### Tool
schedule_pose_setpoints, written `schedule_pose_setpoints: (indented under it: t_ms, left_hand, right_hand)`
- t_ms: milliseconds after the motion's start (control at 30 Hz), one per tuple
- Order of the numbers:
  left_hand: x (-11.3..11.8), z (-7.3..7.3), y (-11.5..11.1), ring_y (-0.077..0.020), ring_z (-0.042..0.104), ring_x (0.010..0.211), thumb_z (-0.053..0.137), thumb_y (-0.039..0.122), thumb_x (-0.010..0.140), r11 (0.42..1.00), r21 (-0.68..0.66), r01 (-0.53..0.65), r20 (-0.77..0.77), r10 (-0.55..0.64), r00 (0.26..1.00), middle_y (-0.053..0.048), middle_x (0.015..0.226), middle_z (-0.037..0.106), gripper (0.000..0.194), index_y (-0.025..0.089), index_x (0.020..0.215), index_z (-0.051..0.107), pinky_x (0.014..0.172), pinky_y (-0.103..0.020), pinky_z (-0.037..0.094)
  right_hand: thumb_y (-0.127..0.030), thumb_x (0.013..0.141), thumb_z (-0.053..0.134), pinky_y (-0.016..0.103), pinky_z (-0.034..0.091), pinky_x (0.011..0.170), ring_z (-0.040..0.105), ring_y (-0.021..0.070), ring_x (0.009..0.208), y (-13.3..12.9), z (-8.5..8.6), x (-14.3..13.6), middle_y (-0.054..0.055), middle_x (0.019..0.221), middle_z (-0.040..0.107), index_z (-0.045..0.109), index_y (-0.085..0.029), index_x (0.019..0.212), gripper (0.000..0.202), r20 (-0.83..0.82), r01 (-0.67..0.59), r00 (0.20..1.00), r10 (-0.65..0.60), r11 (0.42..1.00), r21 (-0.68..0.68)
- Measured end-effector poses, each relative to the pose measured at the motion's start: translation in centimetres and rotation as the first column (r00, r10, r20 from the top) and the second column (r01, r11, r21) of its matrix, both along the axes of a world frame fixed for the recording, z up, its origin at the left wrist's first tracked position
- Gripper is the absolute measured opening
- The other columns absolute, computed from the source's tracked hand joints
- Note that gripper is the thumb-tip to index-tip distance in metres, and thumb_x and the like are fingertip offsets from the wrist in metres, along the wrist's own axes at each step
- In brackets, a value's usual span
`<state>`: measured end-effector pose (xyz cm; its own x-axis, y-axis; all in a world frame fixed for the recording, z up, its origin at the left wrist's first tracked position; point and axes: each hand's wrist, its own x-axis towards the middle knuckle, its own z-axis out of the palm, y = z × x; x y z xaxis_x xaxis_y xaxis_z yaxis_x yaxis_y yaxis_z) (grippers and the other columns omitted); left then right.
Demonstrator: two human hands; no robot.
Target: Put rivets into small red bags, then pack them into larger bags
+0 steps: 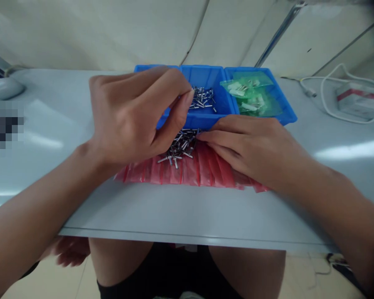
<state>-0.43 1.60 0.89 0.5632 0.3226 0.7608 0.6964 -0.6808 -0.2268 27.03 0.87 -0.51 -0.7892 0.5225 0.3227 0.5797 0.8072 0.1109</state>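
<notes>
My left hand [137, 112] is raised over the left blue compartment, thumb and forefinger pinched together; what the pinch holds, if anything, is too small to name. Below it, a pile of small silvery rivet-like pieces [182, 145] lies on a row of overlapping red plastic bags [171, 172]. My right hand [252, 145] rests palm down over the right part of the bags, its fingers close together and their tips at the pile's right edge. Its fingertips partly hide what they touch. More metal pieces [202, 99] lie in the middle blue bin [202, 74].
Green bags [252, 97] with white and metal parts fill the right blue bin [285, 106]. A white cable [322, 89] and a white-and-red box [360, 99] are at the right. A white rounded object [4, 88] is at the far left. Another person's hand [71, 250] shows below the table edge.
</notes>
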Motion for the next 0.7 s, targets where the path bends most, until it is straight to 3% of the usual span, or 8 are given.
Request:
schedule_pose_setpoints:
  t_ms: [133,233,300,533,700]
  left_hand:
    - [-0.17,-0.08,0.03,-0.0068,0.05,0.065,0.058,0.02,0.112,1.0,0.014,0.023,-0.018,-0.023,1.0,0.004,0.084,0.066,0.009,0.02,0.105,0.064,0.06,-0.03,0.026]
    - [-0.15,-0.06,-0.03,-0.009,0.048,0.064,0.058,0.023,0.112,1.0,0.0,0.01,-0.007,-0.01,1.0,0.003,0.08,0.061,0.012,0.021,0.102,0.064,0.059,-0.031,0.026]
    - [-0.07,-0.04,-0.13,-0.0095,0.049,0.065,0.055,0.022,0.113,1.0,-0.015,-0.008,-0.001,0.008,1.0,0.003,0.08,0.06,0.015,0.022,0.101,0.063,0.06,-0.032,0.027]
    - [0.09,-0.05,-0.14,-0.0091,0.053,0.065,0.059,0.019,0.109,0.996,0.011,0.088,0.014,-0.088,0.996,0.001,0.083,0.067,0.01,0.02,0.1,0.065,0.059,-0.032,0.028]
    - [0.11,-0.12,0.15,-0.0099,0.053,0.064,0.065,0.017,0.105,0.994,0.028,0.102,-0.004,-0.101,0.995,0.002,0.083,0.07,0.005,0.02,0.101,0.067,0.057,-0.03,0.029]
  right_hand:
    - [-0.014,0.111,0.052,0.04,0.059,0.074,0.078,0.0286,0.104,-0.56,0.22,-0.06,0.01,0.124,0.083,0.079,-0.021,0.128,0.033,0.057,0.016,0.998,-0.023,0.992,0.127]
    - [-0.007,0.107,0.051,0.043,0.059,0.072,0.077,0.0332,0.101,-0.72,0.17,-0.21,0.015,0.116,0.082,0.077,-0.012,0.132,0.036,0.118,-0.039,0.993,0.024,0.991,0.126]
    - [-0.007,0.107,0.051,0.043,0.059,0.073,0.076,0.033,0.1,-0.67,0.03,-0.34,0.015,0.113,0.081,0.077,-0.012,0.13,0.035,0.114,-0.044,0.993,0.031,0.992,0.121]
    - [-0.009,0.112,0.054,0.036,0.061,0.083,0.075,0.0224,0.103,-0.67,0.22,-0.45,0.005,0.117,0.082,0.08,-0.023,0.119,0.031,-0.2,-0.044,0.977,0.073,0.988,0.145]
    - [-0.01,0.111,0.049,0.039,0.054,0.073,0.075,0.0277,0.099,-0.65,0.73,-0.25,0.008,0.11,0.083,0.083,-0.021,0.119,0.036,0.125,-0.01,0.992,-0.013,0.983,0.186]
